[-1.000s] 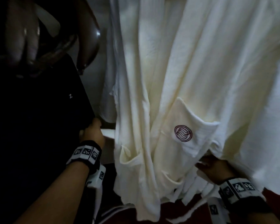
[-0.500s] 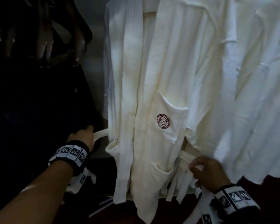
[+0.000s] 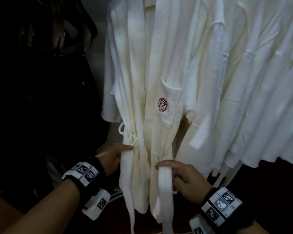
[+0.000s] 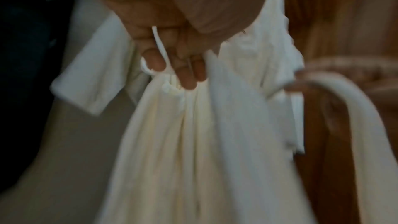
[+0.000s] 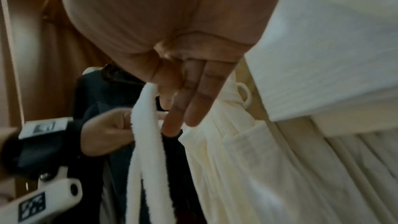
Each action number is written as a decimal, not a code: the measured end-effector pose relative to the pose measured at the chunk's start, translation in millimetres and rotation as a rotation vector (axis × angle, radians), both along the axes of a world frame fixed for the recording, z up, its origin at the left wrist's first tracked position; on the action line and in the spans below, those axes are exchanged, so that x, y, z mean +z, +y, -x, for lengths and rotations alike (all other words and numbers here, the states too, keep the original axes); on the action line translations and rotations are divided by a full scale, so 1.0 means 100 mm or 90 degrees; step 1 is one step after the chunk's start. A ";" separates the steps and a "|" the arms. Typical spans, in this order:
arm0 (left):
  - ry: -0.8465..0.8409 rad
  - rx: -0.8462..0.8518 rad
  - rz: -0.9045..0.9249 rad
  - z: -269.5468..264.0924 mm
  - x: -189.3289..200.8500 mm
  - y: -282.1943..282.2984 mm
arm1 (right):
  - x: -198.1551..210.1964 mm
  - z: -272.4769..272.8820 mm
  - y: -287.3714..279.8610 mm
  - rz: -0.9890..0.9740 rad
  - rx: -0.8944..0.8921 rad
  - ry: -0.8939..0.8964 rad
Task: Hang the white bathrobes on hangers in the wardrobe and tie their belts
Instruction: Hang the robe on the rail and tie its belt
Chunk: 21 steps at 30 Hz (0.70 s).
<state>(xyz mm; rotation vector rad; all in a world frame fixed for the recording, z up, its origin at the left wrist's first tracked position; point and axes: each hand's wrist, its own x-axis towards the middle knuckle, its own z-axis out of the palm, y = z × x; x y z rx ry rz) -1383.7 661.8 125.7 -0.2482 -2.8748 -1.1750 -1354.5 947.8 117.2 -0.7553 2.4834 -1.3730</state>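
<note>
A white bathrobe (image 3: 142, 81) with a red round logo on its chest pocket (image 3: 162, 104) hangs in front of me. Its belt runs through a thin side loop (image 3: 121, 129) at the waist. My left hand (image 3: 116, 155) pinches the left belt end (image 3: 125, 166) at the robe's left front, thumb on top. My right hand (image 3: 178, 174) pinches the right belt end (image 3: 165, 179), which hangs straight down. In the left wrist view my fingers (image 4: 187, 72) curl into the gathered cloth by the loop (image 4: 160, 48). The right wrist view shows the belt (image 5: 146, 134) held between thumb and fingers (image 5: 189, 101).
More white robes (image 3: 243, 81) hang close on the right, one sleeve (image 5: 323, 40) beside my right hand. A dark garment (image 3: 41, 107) and dark wooden hangers (image 3: 57, 31) fill the left. Brown wardrobe panelling (image 5: 32, 57) stands behind.
Both hands drew the belt ends from the robe's sides round to its front and now hold them close together at the waist. The robe sits lower and more centred in view.
</note>
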 end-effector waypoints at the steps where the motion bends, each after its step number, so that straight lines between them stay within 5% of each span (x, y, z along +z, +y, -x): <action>1: -0.043 -0.012 -0.083 -0.01 0.04 0.07 | 0.00 0.00 -0.04 -0.035 0.009 0.054; 3: -0.079 -0.058 -0.076 0.03 0.03 0.11 | 0.01 0.02 -0.13 -0.089 0.027 0.143; 7: -0.038 -0.132 0.247 0.08 0.03 -0.11 | 0.13 0.03 -0.35 -0.147 0.039 0.196; 15: -0.255 -0.126 0.046 0.20 -0.03 -0.08 | 0.12 0.04 -1.01 -0.309 0.114 0.274; 21: -0.173 -0.141 -0.041 0.18 -0.33 -0.27 | 0.20 0.05 -1.28 -0.273 0.043 0.276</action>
